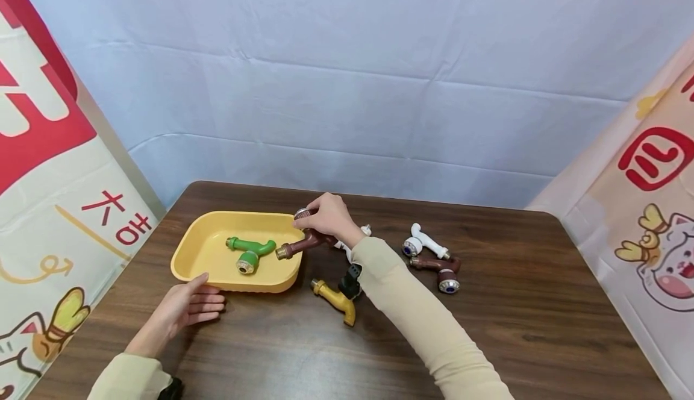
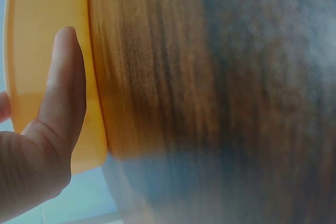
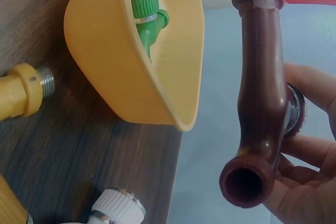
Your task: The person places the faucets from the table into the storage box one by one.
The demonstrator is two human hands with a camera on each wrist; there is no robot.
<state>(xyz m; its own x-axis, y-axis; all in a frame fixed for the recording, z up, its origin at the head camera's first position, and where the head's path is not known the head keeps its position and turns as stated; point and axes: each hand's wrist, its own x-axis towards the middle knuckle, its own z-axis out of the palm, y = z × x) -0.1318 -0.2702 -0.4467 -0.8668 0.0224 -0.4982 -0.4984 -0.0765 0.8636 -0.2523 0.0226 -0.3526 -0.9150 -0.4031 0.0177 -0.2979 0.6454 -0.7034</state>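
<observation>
My right hand (image 1: 331, 218) grips a dark brown faucet (image 3: 262, 72) by its round knob, holding it over the right end of a yellow tray (image 1: 197, 234). In the head view its brass threaded end points left and down. A green faucet (image 1: 252, 249) lies inside the tray. My left hand (image 1: 190, 306) is at the tray's near left side, fingers straight and thumb by the rim; the left wrist view shows the thumb (image 2: 65, 82) along the yellow wall. Near the tray's right front corner lies a yellow faucet (image 1: 338, 300) with a black handle.
A white faucet (image 1: 428, 241) and a second brown faucet (image 1: 436, 264) lie together on the right of the wooden table (image 1: 520, 303). Another white faucet (image 3: 118, 206) is partly hidden behind my right forearm in the head view. A pale cloth (image 1: 347, 87) hangs behind the table.
</observation>
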